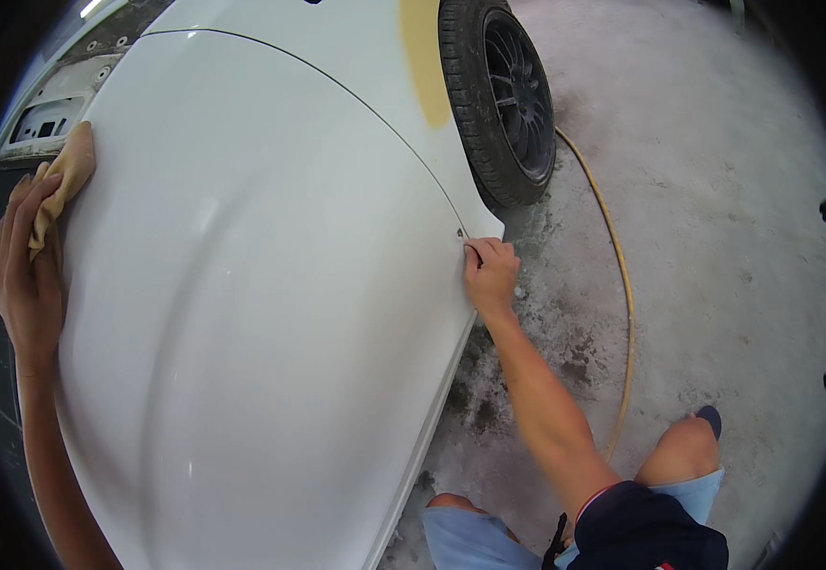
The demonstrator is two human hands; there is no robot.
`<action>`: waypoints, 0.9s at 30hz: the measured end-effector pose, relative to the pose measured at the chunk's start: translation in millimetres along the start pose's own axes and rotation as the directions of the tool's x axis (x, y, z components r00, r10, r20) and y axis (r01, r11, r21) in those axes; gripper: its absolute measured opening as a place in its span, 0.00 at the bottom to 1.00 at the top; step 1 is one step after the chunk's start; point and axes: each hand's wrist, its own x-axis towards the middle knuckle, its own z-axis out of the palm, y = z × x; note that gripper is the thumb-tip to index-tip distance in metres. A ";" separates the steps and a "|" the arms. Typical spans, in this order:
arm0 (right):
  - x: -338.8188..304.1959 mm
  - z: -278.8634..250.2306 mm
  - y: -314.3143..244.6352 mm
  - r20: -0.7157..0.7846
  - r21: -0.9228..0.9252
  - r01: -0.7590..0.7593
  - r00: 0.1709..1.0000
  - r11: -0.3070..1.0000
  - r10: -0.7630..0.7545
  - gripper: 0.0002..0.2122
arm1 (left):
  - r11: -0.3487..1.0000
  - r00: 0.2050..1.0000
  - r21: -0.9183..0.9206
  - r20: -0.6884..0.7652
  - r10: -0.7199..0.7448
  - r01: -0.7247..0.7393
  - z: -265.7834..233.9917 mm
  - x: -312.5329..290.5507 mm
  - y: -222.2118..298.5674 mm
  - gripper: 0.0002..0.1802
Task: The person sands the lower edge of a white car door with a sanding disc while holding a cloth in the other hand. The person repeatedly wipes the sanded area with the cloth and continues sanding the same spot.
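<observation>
Navy sleeve (655, 522) nearest; right hand (491, 273) curled at white car door's (270, 313) lower edge, cannot tell if gripping; left hand (28, 266) clasps tan cloth (73, 171) at upper edge; probably wiping; next move calls for even pressure

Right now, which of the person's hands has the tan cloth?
The left hand, at the left edge of the white panel, holds the tan cloth; the right hand, near the wheel, shows no cloth.

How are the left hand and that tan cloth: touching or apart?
Touching; in the head view, the left hand curls fingers over the tan cloth.
</observation>
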 end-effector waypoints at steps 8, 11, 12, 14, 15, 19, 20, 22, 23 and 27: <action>0.3 0.4 -7.0 -0.014 -0.026 0.013 1.000 1.000 -0.014 0.04 | 0.999 1.000 0.032 -0.011 -0.013 0.014 -0.2 -0.9 3.1 0.32; 2.9 0.5 -9.6 -0.040 -0.038 0.036 0.998 0.999 -0.038 0.04 | 0.996 1.000 0.084 0.009 -0.023 0.023 -1.5 -1.3 5.4 0.32; 2.9 0.5 -10.1 -0.032 -0.056 0.020 0.999 0.998 -0.022 0.04 | 0.995 1.000 0.093 0.011 -0.027 0.025 -1.7 -1.2 5.3 0.32; 3.8 0.8 -9.4 -0.034 -0.066 0.035 0.999 0.997 -0.037 0.04 | 0.997 0.999 0.067 0.003 -0.033 0.032 -0.1 -1.4 5.0 0.33; 4.5 1.7 -8.6 -0.039 -0.064 0.056 0.998 0.996 -0.059 0.04 | 0.999 1.000 0.022 -0.001 -0.029 0.029 1.9 -1.1 4.1 0.33; 5.0 2.5 -6.4 -0.023 -0.009 0.009 1.000 1.000 -0.009 0.04 | 1.000 1.000 0.006 0.002 -0.019 0.019 6.9 -4.4 -2.7 0.32; 5.3 1.6 -5.9 0.007 -0.048 -0.024 1.000 0.999 0.025 0.04 | 1.000 1.000 0.012 0.011 0.002 -0.002 8.1 -4.9 -4.8 0.31; 4.6 2.0 -4.7 -0.038 -0.041 0.066 0.997 0.997 -0.068 0.04 | 0.989 0.995 -0.104 0.012 -0.103 0.104 10.9 -4.9 -9.1 0.31; 4.1 2.7 -4.1 -0.057 -0.052 0.081 0.995 0.995 -0.084 0.04 | 0.985 0.986 -0.078 0.073 -0.149 0.154 11.7 -4.4 -11.1 0.31; 3.3 2.1 -2.2 -0.013 -0.037 0.049 0.999 0.998 -0.050 0.04 | 0.999 0.999 0.009 0.026 -0.038 0.038 12.0 -4.3 -10.0 0.30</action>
